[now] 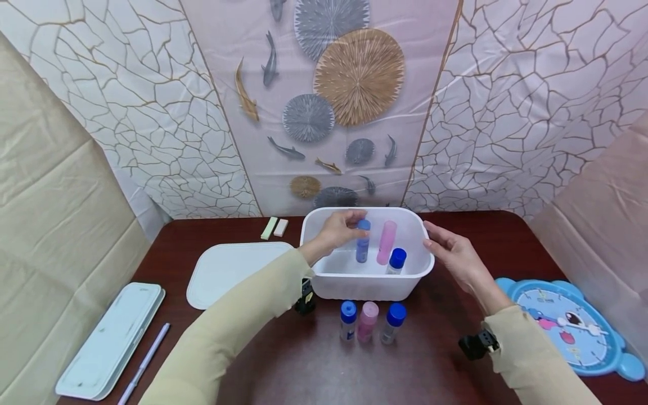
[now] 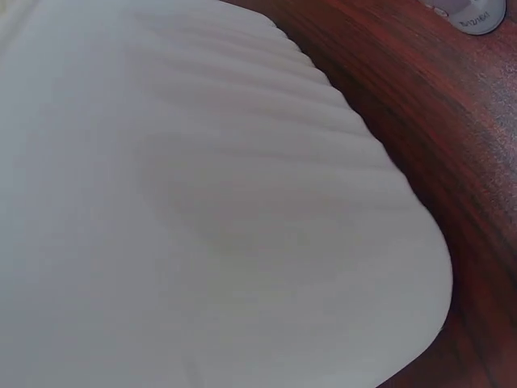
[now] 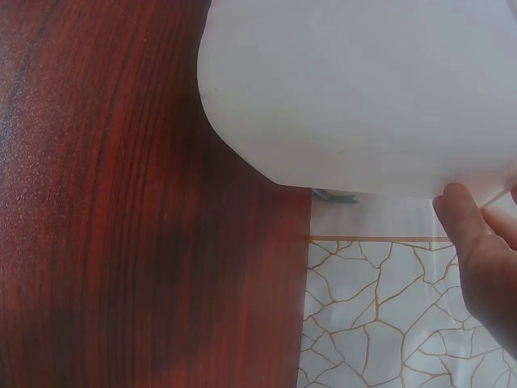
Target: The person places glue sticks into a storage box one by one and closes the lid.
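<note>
While my two hands work apart at a white bin (image 1: 361, 288) in the middle of the frame, my left hand (image 1: 336, 229) pinches the top of a light blue bottle (image 1: 362, 251) between thumb and fingers, inside the bin's left half. I can't tell whether its base touches the bin's floor. Just right of it, a pink bottle (image 1: 387, 243) tilts slightly, and nearer the bin's front wall is a bottle with a dark blue cap (image 1: 397, 258), its lower part hidden by the rim.

My right hand (image 1: 452, 250) is at the bin's right edge, thumb and fingers spread a little and resting on the rim; the right wrist view shows my thumb against the white wall.

Below the bin in the frame, three more bottles stand upright in a row on the dark wooden table (image 1: 324, 377): a blue-capped one (image 1: 347, 321), a small pink one (image 1: 368, 322) and a second blue-capped one (image 1: 393, 323).

At centre left a white lid (image 1: 237, 269) lies flat, partly behind my left sleeve (image 1: 238, 298); above it are a green block (image 1: 269, 228) and a white block (image 1: 280, 227). At lower left lie a pale case (image 1: 111, 340) and a lilac pen (image 1: 144, 364). At lower right my right sleeve (image 1: 526, 349) overlaps a blue cartoon clock (image 1: 569, 332).
</note>
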`<state>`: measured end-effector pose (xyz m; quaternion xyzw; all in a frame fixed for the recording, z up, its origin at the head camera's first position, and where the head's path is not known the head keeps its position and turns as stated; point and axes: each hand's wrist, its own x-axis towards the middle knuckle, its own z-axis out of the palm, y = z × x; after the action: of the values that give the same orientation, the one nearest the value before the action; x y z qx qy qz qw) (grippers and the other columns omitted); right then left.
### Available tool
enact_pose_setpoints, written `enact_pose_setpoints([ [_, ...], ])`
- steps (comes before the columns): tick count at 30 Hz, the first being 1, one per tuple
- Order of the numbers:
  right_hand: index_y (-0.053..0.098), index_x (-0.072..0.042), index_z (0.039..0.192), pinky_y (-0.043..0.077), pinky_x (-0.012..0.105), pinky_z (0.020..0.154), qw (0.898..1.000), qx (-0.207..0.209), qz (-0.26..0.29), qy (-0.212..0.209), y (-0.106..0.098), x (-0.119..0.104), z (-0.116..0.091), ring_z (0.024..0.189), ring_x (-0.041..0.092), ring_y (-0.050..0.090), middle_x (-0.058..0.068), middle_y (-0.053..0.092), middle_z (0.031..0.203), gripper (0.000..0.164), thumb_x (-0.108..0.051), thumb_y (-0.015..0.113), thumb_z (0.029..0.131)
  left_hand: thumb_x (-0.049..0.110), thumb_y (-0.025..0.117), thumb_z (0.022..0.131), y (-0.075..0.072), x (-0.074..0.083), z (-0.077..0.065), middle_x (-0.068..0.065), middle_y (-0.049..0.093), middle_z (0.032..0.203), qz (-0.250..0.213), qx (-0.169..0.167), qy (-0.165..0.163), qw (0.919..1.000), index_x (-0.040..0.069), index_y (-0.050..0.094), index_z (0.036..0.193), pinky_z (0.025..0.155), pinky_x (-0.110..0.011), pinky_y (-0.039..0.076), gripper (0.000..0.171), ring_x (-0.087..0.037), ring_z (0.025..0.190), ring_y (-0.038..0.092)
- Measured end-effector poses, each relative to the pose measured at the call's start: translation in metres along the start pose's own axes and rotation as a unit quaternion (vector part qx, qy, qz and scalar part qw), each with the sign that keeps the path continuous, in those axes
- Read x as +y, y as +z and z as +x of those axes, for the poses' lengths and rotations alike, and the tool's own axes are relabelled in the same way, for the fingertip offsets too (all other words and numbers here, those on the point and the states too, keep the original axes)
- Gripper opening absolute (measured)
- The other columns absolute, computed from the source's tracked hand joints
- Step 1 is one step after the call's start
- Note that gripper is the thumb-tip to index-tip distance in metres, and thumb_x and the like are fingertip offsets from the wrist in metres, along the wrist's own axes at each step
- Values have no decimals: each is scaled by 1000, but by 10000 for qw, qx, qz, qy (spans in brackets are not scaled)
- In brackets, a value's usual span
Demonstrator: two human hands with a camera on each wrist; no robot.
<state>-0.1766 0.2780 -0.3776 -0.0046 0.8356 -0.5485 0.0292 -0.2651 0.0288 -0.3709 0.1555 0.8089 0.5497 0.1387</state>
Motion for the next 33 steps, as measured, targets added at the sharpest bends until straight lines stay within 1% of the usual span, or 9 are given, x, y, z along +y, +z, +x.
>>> enact_pose_setpoints([
  [3, 26, -6, 148, 40, 33, 95, 10000, -21, 12, -4, 1, 0, 0, 131, 37, 40, 20, 32, 149, 60, -27, 51, 97, 9, 71, 83, -7, 5, -11, -11, 53, 136, -84, -25, 204, 9998, 6, 52, 133, 101, -30, 43, 54, -27, 124, 51],
  [7, 26, -6, 148, 40, 32, 95, 10000, -38, 31, -30, 2, 0, 0, 131, 37, 39, 20, 32, 149, 60, -27, 51, 97, 10, 69, 86, -20, 13, -37, -17, 55, 132, -562, -160, 526, 9969, 3, 54, 130, 97, -31, 47, 47, -28, 120, 53],
  [10, 26, -6, 148, 40, 32, 94, 10000, -31, 25, -60, 2, -1, 0, 131, 37, 39, 20, 32, 149, 60, -27, 51, 97, 7, 67, 86, -28, 15, -62, -21, 60, 122, -792, -496, 708, 9931, 0, 59, 122, 88, -28, 51, 37, -23, 106, 61],
  [15, 26, -6, 148, 41, 29, 94, 10000, -39, -21, -59, 1, -1, -1, 131, 38, 39, 19, 32, 149, 60, -28, 51, 97, 5, 69, 84, -35, 8, -104, -21, 65, 110, -623, -1101, 802, 9887, -2, 64, 112, 82, -22, 51, 29, -9, 90, 63],
  [19, 25, -8, 148, 41, 30, 93, 10000, -26, -81, -41, 1, -1, 0, 130, 38, 40, 19, 32, 149, 61, -29, 51, 97, 4, 70, 83, -32, -2, -127, -26, 63, 111, -861, -1497, 692, 9825, -4, 62, 112, 84, -24, 52, 31, -20, 99, 64],
  [22, 25, -8, 148, 40, 32, 93, 9999, -27, -107, -61, 1, -1, 0, 130, 39, 39, 20, 31, 149, 62, -30, 51, 97, 1, 70, 82, -26, -11, -136, -27, 61, 113, -1162, -1717, 617, 9763, -7, 60, 114, 88, -28, 52, 34, -33, 108, 61],
  [24, 25, -7, 148, 41, 32, 93, 9999, -25, -110, -75, 1, -1, 0, 130, 39, 39, 20, 31, 149, 62, -30, 51, 97, 0, 70, 82, -22, -17, -139, -27, 61, 114, -1299, -1803, 608, 9731, -8, 59, 115, 91, -30, 51, 36, -32, 108, 61],
  [29, 26, -6, 148, 42, 28, 92, 9999, -26, -52, -96, 1, 0, -1, 130, 39, 40, 20, 31, 149, 61, -29, 51, 97, -6, 69, 79, -10, -29, -140, -29, 59, 114, -1511, -1878, 682, 9681, -12, 56, 115, 94, -38, 49, 39, -15, 99, 62],
  [33, 25, -6, 148, 42, 28, 91, 9999, -30, -31, -92, 1, 0, -2, 130, 39, 39, 20, 31, 149, 61, -29, 51, 97, -10, 68, 78, -5, -33, -140, -31, 58, 113, -1585, -1871, 733, 9667, -14, 55, 115, 92, -37, 50, 39, -10, 95, 62],
])
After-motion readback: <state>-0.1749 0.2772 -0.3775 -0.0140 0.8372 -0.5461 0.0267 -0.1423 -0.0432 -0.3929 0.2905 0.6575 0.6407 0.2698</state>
